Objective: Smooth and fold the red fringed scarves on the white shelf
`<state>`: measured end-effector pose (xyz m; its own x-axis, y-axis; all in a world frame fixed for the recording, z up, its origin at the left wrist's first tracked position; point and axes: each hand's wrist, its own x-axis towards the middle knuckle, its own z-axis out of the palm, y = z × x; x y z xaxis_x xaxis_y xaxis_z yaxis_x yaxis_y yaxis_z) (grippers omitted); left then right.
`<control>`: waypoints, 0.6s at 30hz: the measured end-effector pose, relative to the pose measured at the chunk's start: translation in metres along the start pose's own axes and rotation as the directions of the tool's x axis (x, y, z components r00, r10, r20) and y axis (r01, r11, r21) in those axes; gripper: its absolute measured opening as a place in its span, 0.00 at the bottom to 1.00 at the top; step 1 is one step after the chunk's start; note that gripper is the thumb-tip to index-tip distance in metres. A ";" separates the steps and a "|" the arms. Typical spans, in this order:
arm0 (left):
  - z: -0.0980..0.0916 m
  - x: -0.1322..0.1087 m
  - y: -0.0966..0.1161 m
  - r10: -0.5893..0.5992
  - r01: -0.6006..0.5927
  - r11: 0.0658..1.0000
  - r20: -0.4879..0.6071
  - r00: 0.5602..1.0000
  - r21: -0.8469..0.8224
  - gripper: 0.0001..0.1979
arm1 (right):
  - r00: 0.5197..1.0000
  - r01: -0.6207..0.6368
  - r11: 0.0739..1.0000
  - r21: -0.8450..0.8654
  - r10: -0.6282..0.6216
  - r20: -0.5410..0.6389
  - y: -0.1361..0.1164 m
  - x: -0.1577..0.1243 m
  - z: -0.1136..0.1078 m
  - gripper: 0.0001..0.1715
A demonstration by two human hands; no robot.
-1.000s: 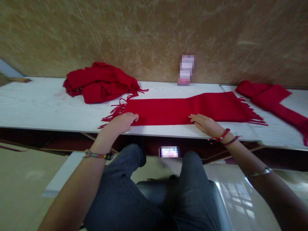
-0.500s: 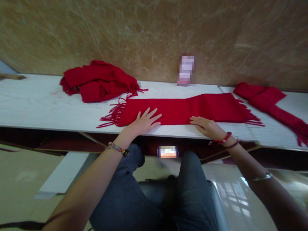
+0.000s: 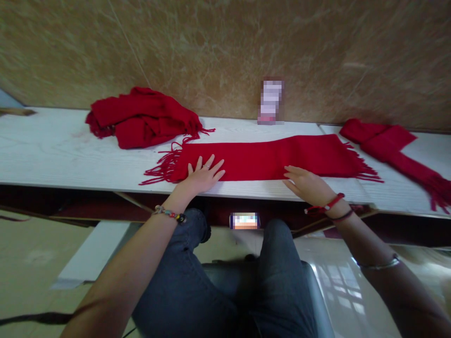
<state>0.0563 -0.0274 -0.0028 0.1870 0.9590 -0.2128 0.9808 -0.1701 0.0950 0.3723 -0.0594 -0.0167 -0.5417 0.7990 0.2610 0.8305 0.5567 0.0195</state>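
Scarf: lies lengthwise on the white desk; spreading looks nearly complete, fringes fanned out.
Bend: slight, towards the right end, seemingly all that is left uneven.
Left hand: palm down, splayed on the scarf, gripping nothing.
Right hand: loosely extended at the near edge, no grip visible.
Crumpled scarf: bunched behind, not spread.
Angled scarf: bent, unstraightened.

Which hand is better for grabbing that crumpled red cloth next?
Probably the left hand: it lies spread on the flat red scarf, near the fringed end closest to the crumpled red cloth. The right hand is farther away, by the scarf's front edge.
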 end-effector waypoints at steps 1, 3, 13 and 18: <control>0.000 0.000 0.000 -0.005 0.005 1.000 -0.011 1.000 0.006 0.28 | 1.000 -0.008 1.000 0.021 0.008 -0.030 -0.003 0.007 0.000 0.22; 0.002 0.000 0.003 0.013 -0.011 1.000 -0.060 0.998 0.025 0.29 | 0.996 -0.024 0.998 0.063 0.029 -0.083 -0.009 0.023 0.003 0.24; 0.009 0.023 0.022 0.086 -0.087 0.996 -0.095 0.992 0.000 0.31 | 0.982 -0.137 0.987 -0.080 0.146 0.118 -0.026 0.062 0.039 0.32; 0.006 0.024 0.013 -0.042 0.040 0.998 -0.024 0.999 -0.054 0.36 | 0.961 -0.153 0.976 -0.157 0.184 0.206 -0.019 0.054 0.029 0.35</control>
<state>0.0743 -0.0075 -0.0124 0.1445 0.9704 -0.1936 0.9832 -0.1187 0.1390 0.3235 -0.0201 -0.0310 -0.3946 0.9172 0.0553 0.9136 0.3852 0.1303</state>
